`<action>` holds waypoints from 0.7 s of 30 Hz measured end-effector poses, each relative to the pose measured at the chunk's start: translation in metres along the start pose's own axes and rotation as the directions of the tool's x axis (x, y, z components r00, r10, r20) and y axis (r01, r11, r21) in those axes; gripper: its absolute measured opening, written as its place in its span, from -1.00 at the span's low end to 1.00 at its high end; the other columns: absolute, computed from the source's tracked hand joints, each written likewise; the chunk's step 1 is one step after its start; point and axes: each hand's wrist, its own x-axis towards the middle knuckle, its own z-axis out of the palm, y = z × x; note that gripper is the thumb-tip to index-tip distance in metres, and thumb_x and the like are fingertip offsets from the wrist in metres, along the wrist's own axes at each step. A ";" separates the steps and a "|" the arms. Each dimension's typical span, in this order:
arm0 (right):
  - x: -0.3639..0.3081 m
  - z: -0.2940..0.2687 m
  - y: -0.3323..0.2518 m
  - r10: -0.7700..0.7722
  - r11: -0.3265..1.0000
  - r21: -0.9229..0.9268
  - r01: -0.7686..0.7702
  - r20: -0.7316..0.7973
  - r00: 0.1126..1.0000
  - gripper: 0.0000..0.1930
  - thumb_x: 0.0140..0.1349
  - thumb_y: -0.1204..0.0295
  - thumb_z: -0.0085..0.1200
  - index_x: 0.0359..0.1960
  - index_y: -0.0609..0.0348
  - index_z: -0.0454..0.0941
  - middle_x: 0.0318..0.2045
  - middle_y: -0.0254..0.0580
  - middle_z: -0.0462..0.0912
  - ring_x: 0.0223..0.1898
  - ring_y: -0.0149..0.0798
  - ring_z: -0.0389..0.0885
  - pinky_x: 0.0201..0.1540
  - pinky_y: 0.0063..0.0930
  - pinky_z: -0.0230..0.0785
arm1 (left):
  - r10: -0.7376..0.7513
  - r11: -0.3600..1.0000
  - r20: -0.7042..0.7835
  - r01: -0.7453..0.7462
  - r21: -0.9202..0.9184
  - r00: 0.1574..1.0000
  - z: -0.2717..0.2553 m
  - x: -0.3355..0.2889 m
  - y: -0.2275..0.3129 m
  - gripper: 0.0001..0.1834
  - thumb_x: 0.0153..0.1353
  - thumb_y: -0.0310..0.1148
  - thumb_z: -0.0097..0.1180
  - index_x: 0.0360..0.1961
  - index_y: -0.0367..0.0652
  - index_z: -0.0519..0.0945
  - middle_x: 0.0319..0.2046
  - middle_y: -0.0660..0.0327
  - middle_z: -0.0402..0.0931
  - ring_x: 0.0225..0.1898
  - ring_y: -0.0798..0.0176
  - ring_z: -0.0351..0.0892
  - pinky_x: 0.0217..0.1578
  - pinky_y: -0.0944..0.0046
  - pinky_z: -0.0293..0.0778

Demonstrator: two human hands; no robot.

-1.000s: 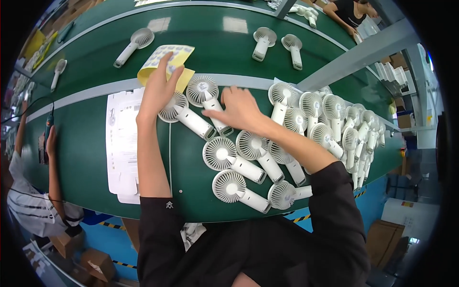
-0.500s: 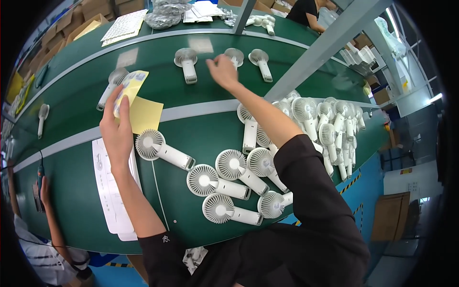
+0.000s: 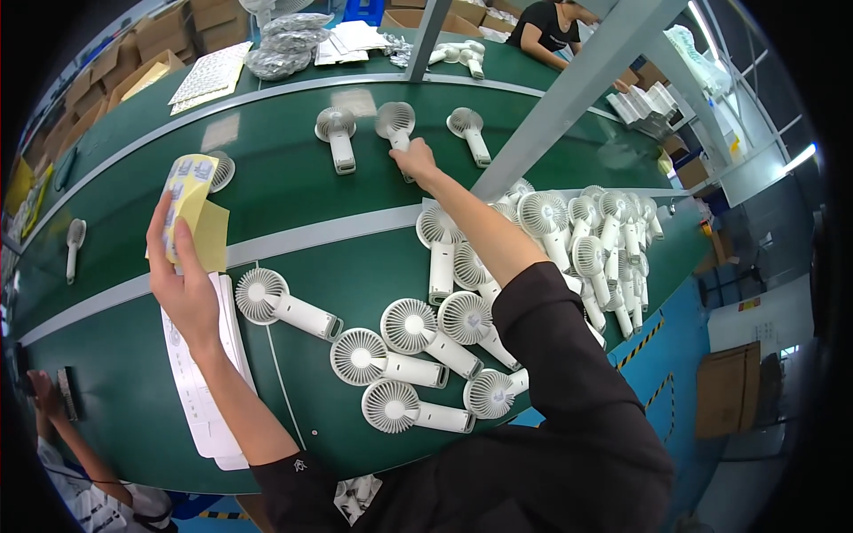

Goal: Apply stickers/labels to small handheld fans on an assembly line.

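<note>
My left hand (image 3: 185,289) grips a bent yellow sheet of printed stickers (image 3: 191,182), held up over the far side of the table. Stretched out over the green belt, my right hand (image 3: 414,161) has its fingers closed around the handle of a white handheld fan (image 3: 394,118). One more white fan (image 3: 335,124) lies to its left and another (image 3: 466,123) to its right. Behind the sticker sheet a further fan (image 3: 222,171) is partly hidden. Several fans (image 3: 409,326) lie loose on the table nearer to me.
A dense pile of fans (image 3: 591,256) covers the table's right side. Printed papers (image 3: 200,391) lie under my left forearm. A grey post (image 3: 577,98) rises beyond my right arm. Another person's hand (image 3: 44,391) is at the far left; a person (image 3: 546,31) sits across the belt.
My right hand has come down from above the middle fan onto its handle, and that fan has shifted left. My left hand has moved left with the sticker sheet. The view has shifted slightly.
</note>
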 end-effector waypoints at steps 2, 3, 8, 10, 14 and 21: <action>-0.006 -0.008 -0.004 -0.004 0.997 0.074 0.002 0.021 1.000 -0.43 0.14 0.19 0.30 0.01 0.44 0.44 -0.03 0.20 0.63 -0.08 0.08 0.67 -0.04 -0.15 0.51 | -0.013 1.000 0.004 0.013 -0.011 1.000 0.001 0.001 0.001 -0.63 0.50 -0.28 -0.07 0.24 -0.10 0.52 0.09 0.09 0.55 -0.01 0.27 0.62 -0.03 0.32 0.55; -0.009 -0.012 -0.005 -0.015 0.989 0.149 0.008 0.043 0.999 -0.44 0.14 0.20 0.31 0.01 0.41 0.45 -0.04 0.17 0.63 -0.10 0.05 0.67 -0.04 -0.15 0.51 | -0.025 0.999 0.002 0.025 -0.020 1.000 0.002 0.001 0.001 -0.63 0.50 -0.27 -0.07 0.24 -0.10 0.52 0.09 0.09 0.55 -0.02 0.26 0.63 -0.04 0.31 0.56; -0.035 -0.031 -0.022 -0.096 0.831 0.556 -0.012 0.164 0.982 -0.51 0.27 0.24 0.25 0.08 0.33 0.39 -0.14 -0.11 0.56 -0.27 -0.32 0.62 -0.30 -0.48 0.57 | -0.018 1.000 0.003 0.018 0.023 1.000 0.003 -0.001 0.002 -0.64 0.50 -0.28 -0.07 0.23 -0.10 0.52 0.06 0.09 0.57 -0.03 0.27 0.63 -0.04 0.33 0.53; -0.050 -0.040 -0.027 -0.122 0.801 0.598 -0.017 0.191 0.974 -0.50 0.27 0.24 0.25 0.08 0.33 0.40 -0.14 -0.10 0.57 -0.27 -0.32 0.62 -0.28 -0.47 0.57 | -0.003 0.999 0.016 0.003 0.040 1.000 0.008 -0.002 0.004 -0.64 0.49 -0.30 -0.07 0.23 -0.14 0.52 0.03 0.07 0.60 -0.04 0.25 0.63 -0.03 0.33 0.51; -0.080 -0.049 -0.040 -0.215 0.746 0.666 -0.024 0.275 0.937 -0.52 0.29 0.25 0.24 0.08 0.34 0.42 -0.20 -0.14 0.58 -0.33 -0.37 0.60 -0.30 -0.49 0.52 | 0.031 0.997 0.058 -0.034 0.067 0.998 0.011 -0.003 0.004 -0.65 0.48 -0.32 -0.04 0.21 -0.17 0.52 0.04 -0.02 0.62 -0.05 0.20 0.64 -0.01 0.28 0.49; -0.123 -0.047 -0.060 -0.295 0.625 0.755 -0.198 0.462 0.836 -0.60 0.34 0.29 0.19 0.05 0.32 0.43 -0.26 -0.20 0.55 -0.34 -0.39 0.57 -0.31 -0.47 0.51 | 0.048 0.990 0.108 -0.061 0.127 0.993 0.017 -0.005 0.001 -0.66 0.47 -0.35 -0.03 0.18 -0.18 0.54 -0.03 -0.09 0.64 -0.16 0.15 0.65 -0.12 0.26 0.50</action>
